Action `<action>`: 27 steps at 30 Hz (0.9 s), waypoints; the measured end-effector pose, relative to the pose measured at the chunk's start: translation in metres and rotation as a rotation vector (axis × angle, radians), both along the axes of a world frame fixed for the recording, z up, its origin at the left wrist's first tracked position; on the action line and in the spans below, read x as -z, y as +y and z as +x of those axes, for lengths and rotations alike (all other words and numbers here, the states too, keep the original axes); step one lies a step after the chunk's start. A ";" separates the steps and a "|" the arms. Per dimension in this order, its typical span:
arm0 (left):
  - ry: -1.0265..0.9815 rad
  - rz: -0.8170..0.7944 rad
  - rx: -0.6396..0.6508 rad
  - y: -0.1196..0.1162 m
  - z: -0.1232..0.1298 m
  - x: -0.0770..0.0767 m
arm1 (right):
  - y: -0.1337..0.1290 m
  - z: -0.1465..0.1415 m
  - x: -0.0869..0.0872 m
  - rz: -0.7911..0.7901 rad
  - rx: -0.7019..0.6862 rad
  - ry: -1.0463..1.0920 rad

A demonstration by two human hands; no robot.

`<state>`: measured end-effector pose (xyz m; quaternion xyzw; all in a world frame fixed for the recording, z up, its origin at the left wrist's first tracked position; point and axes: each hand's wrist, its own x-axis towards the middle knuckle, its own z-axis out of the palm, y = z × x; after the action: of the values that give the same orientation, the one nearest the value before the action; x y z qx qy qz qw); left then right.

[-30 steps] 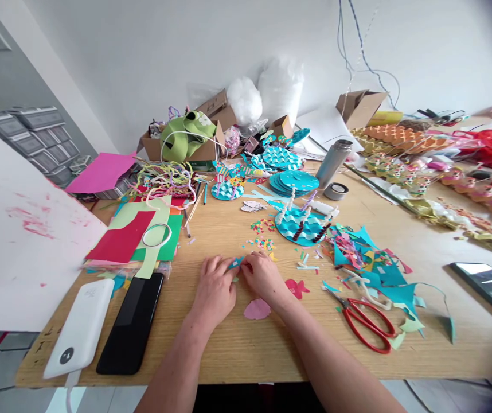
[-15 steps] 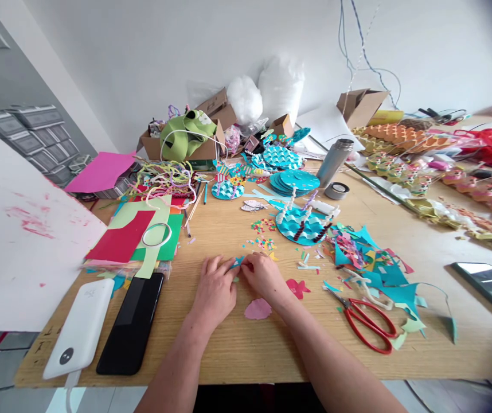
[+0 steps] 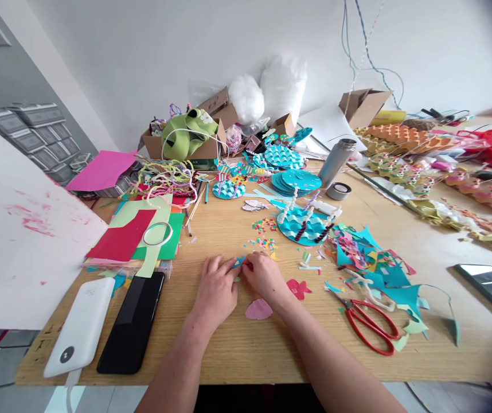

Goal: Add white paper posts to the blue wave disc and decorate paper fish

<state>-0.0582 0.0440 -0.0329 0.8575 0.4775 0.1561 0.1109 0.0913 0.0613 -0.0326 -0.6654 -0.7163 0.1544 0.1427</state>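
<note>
A small blue paper piece (image 3: pixel 238 262) lies on the wooden table between my hands. My left hand (image 3: pixel 217 287) rests on the tabletop, its index fingertip at the left side of that piece. The fingers of my right hand (image 3: pixel 263 275) are pinched together on its right side. Just below my hands lies a pink paper shape (image 3: pixel 259 309), and a red paper fish (image 3: pixel 299 288) is beside my right wrist. Red-handled scissors (image 3: pixel 369 324) lie farther right. A yellow paper bit (image 3: pixel 274 256) sits behind my right hand.
A blue disc with pipe-cleaner posts (image 3: pixel 307 225) stands behind, near a steel flask (image 3: pixel 338 163). Paper scraps (image 3: pixel 379 269) spread at right. At left are a white power bank (image 3: pixel 78 327), a black phone (image 3: pixel 132 324), coloured sheets (image 3: pixel 121 235) and a tape roll (image 3: pixel 157 233).
</note>
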 end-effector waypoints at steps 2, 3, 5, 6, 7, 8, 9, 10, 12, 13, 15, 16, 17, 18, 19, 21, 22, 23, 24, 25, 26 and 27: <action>-0.001 -0.002 -0.001 0.000 0.000 0.000 | 0.000 -0.001 -0.001 -0.003 -0.005 -0.011; -0.001 -0.004 -0.002 0.000 0.000 -0.001 | 0.000 -0.001 -0.001 -0.004 -0.007 -0.018; -0.001 -0.009 -0.002 0.000 0.000 -0.001 | 0.000 -0.001 -0.001 0.001 -0.016 -0.031; -0.002 -0.012 -0.002 0.000 0.001 -0.001 | 0.000 -0.002 0.000 0.007 -0.021 -0.036; -0.002 -0.015 -0.002 0.000 0.001 -0.001 | 0.000 -0.002 0.000 0.013 -0.025 -0.041; -0.001 -0.019 -0.002 0.000 0.001 -0.001 | 0.000 -0.002 0.001 0.019 -0.027 -0.045; 0.001 -0.023 -0.002 0.000 0.001 -0.001 | 0.000 -0.003 0.001 0.022 -0.026 -0.048; 0.006 -0.027 -0.003 -0.001 0.001 -0.001 | 0.001 -0.003 0.002 0.023 -0.025 -0.053; 0.016 -0.035 -0.004 -0.001 0.001 -0.002 | 0.001 -0.003 0.004 0.023 -0.023 -0.063; 0.020 -0.039 -0.004 -0.001 0.001 -0.002 | 0.001 -0.004 0.006 0.025 -0.025 -0.066; 0.024 -0.044 -0.006 -0.001 0.001 -0.002 | 0.002 -0.004 0.008 0.030 -0.032 -0.073; 0.023 -0.046 -0.007 -0.001 0.001 -0.002 | 0.002 -0.004 0.009 0.032 -0.036 -0.077; 0.021 -0.047 -0.008 -0.001 0.001 -0.002 | 0.002 -0.004 0.009 0.033 -0.038 -0.082; 0.018 -0.049 -0.009 -0.001 0.001 -0.002 | 0.002 -0.004 0.010 0.035 -0.041 -0.088; 0.015 -0.050 -0.010 -0.001 0.001 -0.002 | 0.002 -0.003 0.010 0.039 -0.044 -0.092; 0.011 -0.050 -0.014 -0.001 0.001 -0.002 | 0.001 -0.003 0.010 0.049 -0.051 -0.098; 0.012 -0.051 -0.014 -0.002 0.001 -0.002 | 0.001 -0.003 0.010 0.052 -0.051 -0.100; 0.014 -0.051 -0.013 -0.002 0.001 -0.002 | 0.001 -0.003 0.009 0.053 -0.050 -0.103; 0.018 -0.053 -0.012 -0.002 0.001 -0.002 | 0.001 -0.003 0.009 0.052 -0.049 -0.105; 0.023 -0.055 -0.011 -0.002 0.001 -0.002 | 0.001 -0.003 0.008 0.050 -0.049 -0.106; 0.028 -0.056 -0.011 -0.002 0.001 -0.002 | 0.001 -0.004 0.008 0.047 -0.050 -0.107; 0.032 -0.058 -0.014 -0.002 0.001 -0.002 | 0.001 -0.004 0.007 0.046 -0.052 -0.104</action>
<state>-0.0570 0.0421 -0.0314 0.8529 0.4896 0.1293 0.1269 0.0877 0.0621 -0.0396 -0.6501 -0.7432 0.1066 0.1163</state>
